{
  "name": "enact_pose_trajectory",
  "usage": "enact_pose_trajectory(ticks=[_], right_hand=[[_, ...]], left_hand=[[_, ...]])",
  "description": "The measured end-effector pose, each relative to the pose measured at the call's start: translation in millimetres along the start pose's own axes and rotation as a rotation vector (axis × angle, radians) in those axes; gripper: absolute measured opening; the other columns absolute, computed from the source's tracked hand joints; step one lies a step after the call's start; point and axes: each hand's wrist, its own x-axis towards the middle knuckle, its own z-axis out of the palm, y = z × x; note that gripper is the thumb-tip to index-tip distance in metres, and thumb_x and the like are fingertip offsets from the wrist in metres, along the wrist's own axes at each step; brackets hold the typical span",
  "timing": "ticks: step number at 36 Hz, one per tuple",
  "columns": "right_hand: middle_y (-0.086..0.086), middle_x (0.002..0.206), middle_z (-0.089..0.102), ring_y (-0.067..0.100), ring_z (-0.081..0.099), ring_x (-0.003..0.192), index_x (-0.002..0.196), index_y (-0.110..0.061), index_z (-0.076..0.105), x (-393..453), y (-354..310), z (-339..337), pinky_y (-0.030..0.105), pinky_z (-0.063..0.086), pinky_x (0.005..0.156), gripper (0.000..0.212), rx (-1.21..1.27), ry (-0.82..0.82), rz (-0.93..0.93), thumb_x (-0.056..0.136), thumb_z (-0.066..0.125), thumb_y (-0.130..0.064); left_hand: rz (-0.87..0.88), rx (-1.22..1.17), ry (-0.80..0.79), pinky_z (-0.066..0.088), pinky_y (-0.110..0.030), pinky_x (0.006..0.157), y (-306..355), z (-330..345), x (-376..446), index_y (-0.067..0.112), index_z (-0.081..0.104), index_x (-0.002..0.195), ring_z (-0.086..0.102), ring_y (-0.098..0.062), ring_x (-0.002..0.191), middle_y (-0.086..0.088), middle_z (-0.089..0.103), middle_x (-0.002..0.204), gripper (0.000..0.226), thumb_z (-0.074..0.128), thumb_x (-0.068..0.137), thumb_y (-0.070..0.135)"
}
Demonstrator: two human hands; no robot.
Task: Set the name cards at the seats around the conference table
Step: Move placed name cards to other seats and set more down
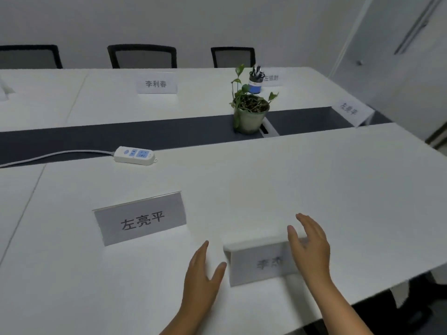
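Two open hands, left hand [202, 274] and right hand [310, 247], fingers spread, flank the near name card [261, 264]; best squared gently to the table [314, 189] edge.

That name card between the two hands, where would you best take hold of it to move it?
By its two short ends, one hand from each side. The name card stands as a long, low folded tent with a thin ridge on top, and the left hand and right hand are open, already flanking those ends.
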Motion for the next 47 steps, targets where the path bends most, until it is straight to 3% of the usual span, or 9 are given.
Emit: enact_pose_trajectory(ticks=[7, 12, 14, 17, 21, 24, 28, 33, 47], right_hand=[[0.007, 0.148, 0.031, 0.022, 0.032, 0.135, 0.140, -0.015, 0.026, 3, 64, -29, 0.033, 0.027, 0.109, 0.063, 0.068, -0.260, 0.243, 0.086, 0.057, -0.025], [0.009, 0.141, 0.042, 0.021, 0.041, 0.129, 0.136, -0.011, 0.034, 21, 72, -26, 0.026, 0.032, 0.103, 0.055, 0.150, -0.322, 0.264, 0.086, 0.057, -0.017], [0.011, 0.137, 0.048, 0.021, 0.045, 0.126, 0.132, -0.007, 0.041, 26, 76, -27, 0.026, 0.034, 0.103, 0.050, 0.150, -0.307, 0.247, 0.085, 0.058, -0.014], [0.010, 0.135, 0.051, 0.020, 0.047, 0.124, 0.132, -0.007, 0.041, 31, 81, -29, 0.023, 0.034, 0.102, 0.048, 0.123, -0.342, 0.206, 0.087, 0.056, -0.016], [0.010, 0.136, 0.049, 0.019, 0.046, 0.126, 0.133, -0.007, 0.039, 34, 86, -29, 0.022, 0.033, 0.104, 0.048, 0.148, -0.370, 0.170, 0.088, 0.054, -0.017], [0.011, 0.134, 0.051, 0.019, 0.047, 0.125, 0.133, -0.007, 0.039, 37, 91, -30, 0.024, 0.035, 0.104, 0.048, 0.170, -0.387, 0.180, 0.089, 0.054, -0.016], [0.011, 0.132, 0.053, 0.018, 0.049, 0.122, 0.133, -0.007, 0.039, 44, 94, -36, 0.021, 0.035, 0.099, 0.048, 0.172, -0.394, 0.158, 0.088, 0.054, -0.016], [0.002, 0.108, 0.052, 0.013, 0.049, 0.105, 0.134, -0.005, 0.039, 53, 99, -37, 0.016, 0.032, 0.092, 0.048, 0.187, -0.394, 0.171, 0.088, 0.053, -0.014], [0.010, 0.137, 0.047, 0.019, 0.047, 0.123, 0.132, -0.008, 0.041, 52, 92, -40, 0.011, 0.029, 0.090, 0.048, 0.236, -0.389, 0.176, 0.087, 0.056, -0.012]], left_hand=[[-0.092, -0.072, 0.064, 0.040, -0.005, 0.081, 5, 52, 2, 0.007, 0.043, 0.130, 0.056, -0.024, 0.110, -0.014, 0.060, 0.119, 0.060, 0.065, 0.075, -0.002], [-0.157, -0.034, 0.204, 0.041, -0.025, 0.093, 12, 59, 6, -0.002, 0.053, 0.120, 0.062, -0.034, 0.103, -0.027, 0.062, 0.115, 0.049, 0.066, 0.073, -0.006], [-0.165, -0.031, 0.258, 0.038, 0.002, 0.076, 18, 62, 4, -0.005, 0.055, 0.118, 0.068, -0.020, 0.090, -0.030, 0.062, 0.111, 0.046, 0.065, 0.073, -0.008], [-0.180, -0.041, 0.341, 0.028, 0.014, 0.061, 22, 70, 3, -0.007, 0.056, 0.115, 0.055, 0.022, 0.069, -0.033, 0.062, 0.109, 0.043, 0.065, 0.072, -0.009], [-0.232, -0.004, 0.412, 0.026, 0.013, 0.058, 34, 82, -3, -0.008, 0.057, 0.113, 0.066, -0.032, 0.097, -0.036, 0.061, 0.106, 0.040, 0.066, 0.074, -0.005], [-0.258, 0.018, 0.465, 0.025, 0.014, 0.058, 36, 90, -7, -0.009, 0.058, 0.112, 0.066, -0.032, 0.091, -0.036, 0.061, 0.105, 0.048, 0.073, 0.069, 0.005], [-0.243, 0.043, 0.500, 0.030, 0.009, 0.066, 37, 100, -8, -0.008, 0.058, 0.113, 0.058, -0.037, 0.109, -0.037, 0.061, 0.106, 0.038, 0.064, 0.075, -0.005], [-0.240, 0.038, 0.457, 0.034, -0.039, 0.103, 43, 105, -6, -0.001, 0.054, 0.120, 0.055, -0.032, 0.115, -0.027, 0.059, 0.119, 0.039, 0.060, 0.082, 0.004], [-0.211, -0.008, 0.500, 0.039, -0.040, 0.100, 42, 106, -4, -0.003, 0.058, 0.114, 0.052, -0.033, 0.115, -0.018, 0.056, 0.128, 0.031, 0.056, 0.083, 0.000]])
